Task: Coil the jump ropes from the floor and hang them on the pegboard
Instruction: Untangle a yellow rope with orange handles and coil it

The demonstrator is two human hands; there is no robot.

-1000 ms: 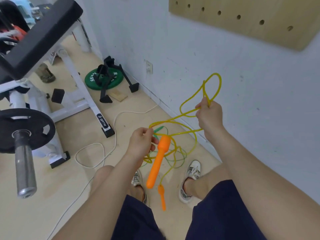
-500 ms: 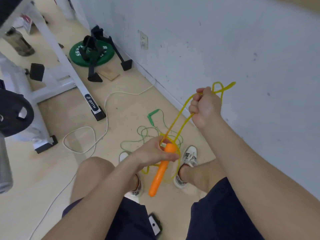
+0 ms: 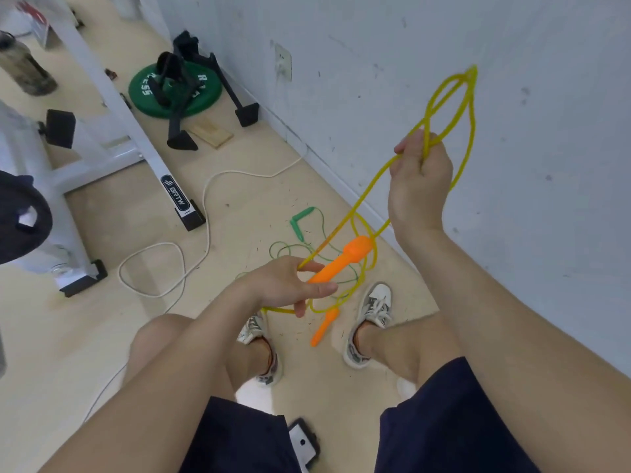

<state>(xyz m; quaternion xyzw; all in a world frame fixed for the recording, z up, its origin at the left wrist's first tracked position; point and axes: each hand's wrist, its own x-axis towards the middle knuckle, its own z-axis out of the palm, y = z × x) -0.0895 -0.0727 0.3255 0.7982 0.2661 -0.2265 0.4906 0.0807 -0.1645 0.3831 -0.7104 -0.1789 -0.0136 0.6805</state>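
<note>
White cable (image 3: 206,199): it snakes across the floor to your left, apart from both ropes. Leave it out of the gathering.
Left hand (image 3: 286,285): released, with the fingers spread and nearly straight. The tail of the upper orange handle (image 3: 345,261) lies between two of them, steadied rather than clasped.
Green jump rope (image 3: 300,222): it lies loose on the floor near the wall, just beyond your left hand, with nothing touching it.
Lower orange handle (image 3: 324,327): it dangles on its cord between your shoes.
Yellow cord (image 3: 368,196): it runs slack from the handles up to your right hand, with stray bights sagging under the left.
Right hand (image 3: 418,186): clenched around the gathered yellow loops, which stand up above the fist, close to the wall.
Step in hand: you are coiling the yellow rope, and the coil looks only partly made.
Next move: feed the slack up from your left hand into the right fist, one even loop at a time. Bring both handles in last so they lie together.
Afterwards: the pegboard is out of view here, and the green rope has yet to be coiled.
</note>
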